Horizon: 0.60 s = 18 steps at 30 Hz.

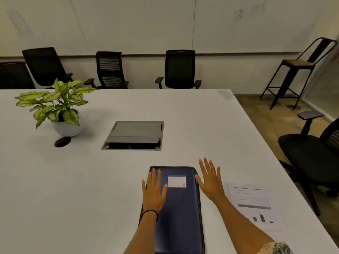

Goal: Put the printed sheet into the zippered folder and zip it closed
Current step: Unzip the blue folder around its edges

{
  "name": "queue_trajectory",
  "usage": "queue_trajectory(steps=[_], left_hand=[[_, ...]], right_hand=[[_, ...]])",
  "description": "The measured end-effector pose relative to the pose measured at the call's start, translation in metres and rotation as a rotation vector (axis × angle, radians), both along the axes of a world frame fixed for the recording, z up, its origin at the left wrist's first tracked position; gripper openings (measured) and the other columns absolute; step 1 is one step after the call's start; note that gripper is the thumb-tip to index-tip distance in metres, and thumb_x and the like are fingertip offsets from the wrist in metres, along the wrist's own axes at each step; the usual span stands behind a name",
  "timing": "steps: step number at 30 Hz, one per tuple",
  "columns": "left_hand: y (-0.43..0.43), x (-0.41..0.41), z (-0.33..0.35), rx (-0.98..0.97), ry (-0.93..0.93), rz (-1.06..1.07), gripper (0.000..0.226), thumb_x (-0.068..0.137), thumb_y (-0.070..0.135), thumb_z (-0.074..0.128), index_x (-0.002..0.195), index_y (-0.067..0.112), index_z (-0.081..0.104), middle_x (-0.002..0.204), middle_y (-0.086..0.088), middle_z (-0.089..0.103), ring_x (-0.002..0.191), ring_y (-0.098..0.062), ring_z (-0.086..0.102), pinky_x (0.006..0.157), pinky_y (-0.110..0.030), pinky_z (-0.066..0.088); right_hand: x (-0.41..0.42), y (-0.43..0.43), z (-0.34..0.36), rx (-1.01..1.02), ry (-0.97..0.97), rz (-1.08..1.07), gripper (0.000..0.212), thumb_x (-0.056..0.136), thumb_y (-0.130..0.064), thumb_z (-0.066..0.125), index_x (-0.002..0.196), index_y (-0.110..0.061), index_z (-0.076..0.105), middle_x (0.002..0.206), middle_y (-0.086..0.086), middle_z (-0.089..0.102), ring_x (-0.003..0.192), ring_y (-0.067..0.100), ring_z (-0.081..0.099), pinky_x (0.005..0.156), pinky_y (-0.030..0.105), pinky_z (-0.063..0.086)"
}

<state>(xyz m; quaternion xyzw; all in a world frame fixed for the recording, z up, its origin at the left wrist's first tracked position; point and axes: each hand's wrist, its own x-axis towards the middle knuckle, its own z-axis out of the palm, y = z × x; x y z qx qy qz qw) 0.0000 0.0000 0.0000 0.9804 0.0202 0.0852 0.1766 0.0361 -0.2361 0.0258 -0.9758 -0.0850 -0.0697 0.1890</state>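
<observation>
- The dark blue folder [181, 208] lies flat on the white worktop [73, 189] right in front of the person, long side running away from them, with a small white label [177, 181] on its cover.
- It looks closed, with the zip band running round its edge. The zip pull is too small to pick out.
- The printed sheet [255, 204] lies flat on the worktop to the right of the folder, apart from it, with the right forearm between the two. Nobody is holding it.
- The left hand [154, 189] rests flat on the left part of the folder's cover, fingers straight and spread, holding nothing.
- The right hand [211, 182] is spread the same way just beside the folder's right edge, thumb at that edge. I cannot tell whether the palm touches the worktop or hovers over it.
- Step in hand, as I judge it: the very start. The folder is being steadied and nothing has been opened or loaded yet.
- The next move calls for finding the zip pull, pinching it and running it round the edge while the other hand pins the cover. After that the folder can be opened to take the sheet.
- Farther off on the worktop stand a potted plant [58, 105] and a grey cable hatch [134, 135], both well clear.
</observation>
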Motion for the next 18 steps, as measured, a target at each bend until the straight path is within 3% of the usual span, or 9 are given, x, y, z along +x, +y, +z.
queue_trajectory(steps=[2, 3, 4, 6, 9, 11, 13, 15, 18], left_hand=[[-0.002, -0.004, -0.007, -0.058, 0.053, 0.046, 0.061, 0.094, 0.054, 0.0, 0.147, 0.025, -0.007, 0.146, -0.009, 0.043, 0.135, -0.025, 0.038, 0.106, -0.049, 0.025], [-0.003, -0.008, -0.016, -0.037, 0.021, 0.045, 0.06, 0.094, 0.053, 0.001, 0.147, 0.024, -0.005, 0.143, -0.009, 0.046, 0.136, -0.024, 0.037, 0.105, -0.049, 0.027], [-0.002, -0.014, -0.018, -0.024, 0.083, 0.041, 0.06, 0.094, 0.053, 0.001, 0.147, 0.024, -0.006, 0.143, -0.009, 0.047, 0.141, -0.022, 0.028, 0.108, -0.048, 0.026], [0.003, -0.016, -0.025, -0.001, 0.088, 0.046, 0.061, 0.094, 0.054, 0.002, 0.147, 0.025, -0.006, 0.143, -0.009, 0.046, 0.146, -0.016, 0.003, 0.118, -0.044, 0.009], [0.008, -0.013, -0.025, 0.009, 0.19, 0.068, 0.061, 0.094, 0.054, 0.003, 0.147, 0.026, -0.005, 0.142, -0.009, 0.048, 0.143, -0.015, 0.016, 0.114, -0.034, -0.011], [0.012, -0.011, -0.028, 0.002, 0.198, 0.073, 0.06, 0.094, 0.055, 0.003, 0.146, 0.028, -0.006, 0.143, -0.009, 0.047, 0.145, -0.009, -0.005, 0.113, -0.032, -0.014], [0.016, -0.007, -0.032, 0.025, 0.205, 0.095, 0.059, 0.094, 0.055, 0.003, 0.146, 0.029, -0.006, 0.143, -0.009, 0.046, 0.142, -0.006, -0.023, 0.112, -0.033, -0.012], [0.019, -0.004, -0.035, 0.062, 0.211, 0.111, 0.059, 0.094, 0.054, 0.003, 0.147, 0.027, -0.004, 0.143, -0.008, 0.046, 0.141, -0.007, -0.025, 0.112, -0.034, -0.01], [0.023, 0.002, -0.042, 0.071, 0.247, 0.082, 0.06, 0.095, 0.054, 0.005, 0.147, 0.026, -0.002, 0.144, -0.008, 0.044, 0.142, -0.006, -0.024, 0.112, -0.034, -0.009]], right_hand=[[-0.004, 0.003, -0.011, -0.031, 0.023, 0.029, 0.061, 0.082, -0.068, -0.006, 0.134, -0.043, -0.026, 0.153, 0.0, 0.001, 0.141, 0.02, -0.003, 0.112, 0.045, -0.008], [-0.007, 0.005, -0.018, -0.048, 0.014, 0.047, 0.06, 0.083, -0.067, -0.005, 0.134, -0.044, -0.026, 0.153, 0.001, 0.003, 0.141, 0.021, -0.002, 0.112, 0.046, -0.007], [-0.012, 0.007, -0.024, -0.068, 0.046, 0.074, 0.059, 0.083, -0.066, -0.004, 0.134, -0.044, -0.025, 0.154, 0.002, 0.005, 0.141, 0.022, -0.001, 0.112, 0.047, -0.005], [-0.012, 0.01, -0.032, -0.104, 0.086, 0.106, 0.058, 0.084, -0.065, -0.005, 0.134, -0.044, -0.026, 0.154, 0.003, 0.008, 0.141, 0.024, 0.002, 0.113, 0.048, -0.005], [-0.004, 0.014, -0.032, -0.119, 0.179, 0.121, 0.059, 0.088, -0.062, 0.0, 0.139, -0.038, -0.018, 0.151, 0.006, 0.019, 0.138, 0.029, 0.015, 0.111, 0.044, -0.009], [0.002, 0.017, -0.032, -0.139, 0.223, 0.113, 0.06, 0.091, -0.059, 0.003, 0.143, -0.032, -0.011, 0.149, 0.009, 0.028, 0.138, 0.028, 0.018, 0.108, 0.041, -0.008], [0.008, 0.018, -0.036, -0.141, 0.213, 0.106, 0.06, 0.091, -0.058, 0.003, 0.143, -0.031, -0.01, 0.149, 0.008, 0.026, 0.141, 0.018, 0.0, 0.112, 0.048, -0.001], [0.015, 0.019, -0.04, -0.132, 0.184, 0.115, 0.06, 0.09, -0.06, 0.001, 0.142, -0.033, -0.013, 0.15, 0.005, 0.018, 0.139, 0.011, -0.015, 0.111, 0.052, 0.008], [0.026, 0.021, -0.047, -0.127, 0.208, 0.151, 0.06, 0.088, -0.061, -0.001, 0.14, -0.036, -0.018, 0.151, 0.007, 0.02, 0.14, 0.024, 0.008, 0.112, 0.051, 0.004]])
